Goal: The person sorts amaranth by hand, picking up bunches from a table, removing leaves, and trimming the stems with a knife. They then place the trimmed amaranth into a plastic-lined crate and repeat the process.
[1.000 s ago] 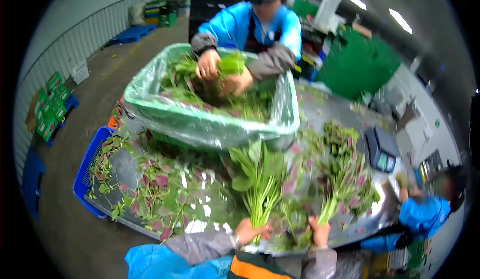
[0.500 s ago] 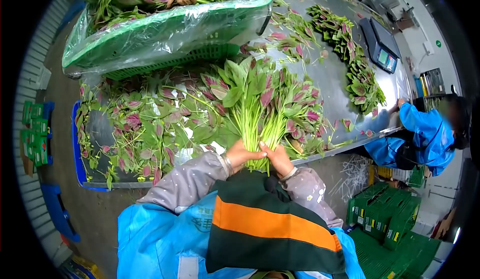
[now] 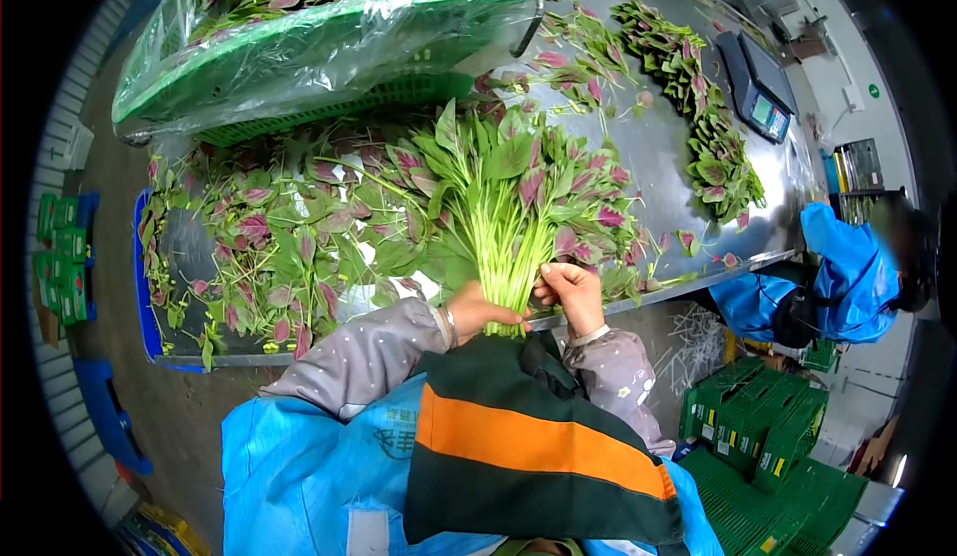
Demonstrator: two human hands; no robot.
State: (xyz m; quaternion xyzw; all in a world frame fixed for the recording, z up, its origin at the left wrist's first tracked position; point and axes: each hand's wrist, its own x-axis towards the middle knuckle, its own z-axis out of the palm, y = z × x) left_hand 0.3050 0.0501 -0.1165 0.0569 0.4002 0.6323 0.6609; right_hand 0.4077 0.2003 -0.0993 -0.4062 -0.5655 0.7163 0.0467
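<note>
My left hand (image 3: pixel 481 312) grips the cut stem ends of a bunch of red-and-green leafy greens (image 3: pixel 513 192) at the near edge of the steel table (image 3: pixel 678 167). My right hand (image 3: pixel 570 292) closes on the same stems from the right side, a little higher up. The bunch fans out away from me over the table. Both forearms wear grey sleeves, over a blue apron with an orange stripe.
Loose greens (image 3: pixel 269 247) cover the table's left part. A green crate lined with plastic (image 3: pixel 319 47) holds more greens at the far side. Another row of greens (image 3: pixel 698 107) lies by a scale (image 3: pixel 760 87). A person in blue (image 3: pixel 847 277) stands at right; green crates (image 3: pixel 768 436) are stacked below.
The two bunches I held apart have come together into one. My right hand has slid up the stems. The other person's hands have left the crate view.
</note>
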